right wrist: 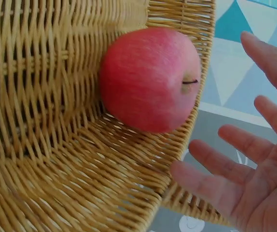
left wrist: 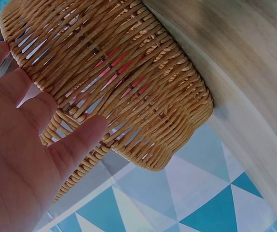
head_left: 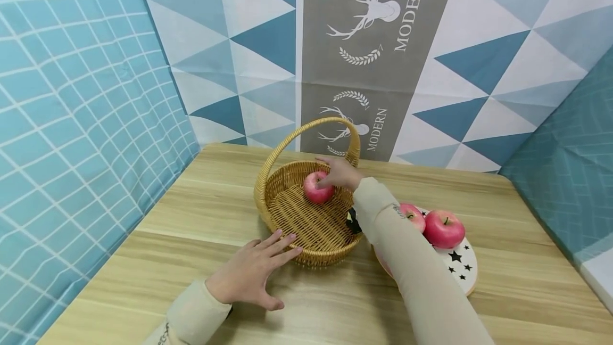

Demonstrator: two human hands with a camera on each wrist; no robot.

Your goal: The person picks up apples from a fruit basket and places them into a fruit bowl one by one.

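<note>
A wicker basket point(head_left: 306, 253) with a tall arched handle stands on the table, and one red apple point(right wrist: 150, 79) sits inside by its far wall. Over that apple is my right hand point(head_left: 341, 173), reaching into the basket; the right wrist view shows its fingers point(right wrist: 244, 145) spread and apart from the fruit. My left hand point(head_left: 254, 273) is at the basket's near left rim with fingers spread, fingertips right at the weave. In the left wrist view its thumb point(left wrist: 83, 140) overlaps the basket's side, and red shows through the gaps.
To the right, partly behind my right sleeve point(head_left: 412, 265), lies a white plate point(head_left: 466, 262) with black stars. A red apple point(head_left: 444, 229) and a second apple point(head_left: 413, 216) rest on it. A patterned backdrop point(head_left: 258, 57) rises behind the wooden table point(head_left: 201, 201).
</note>
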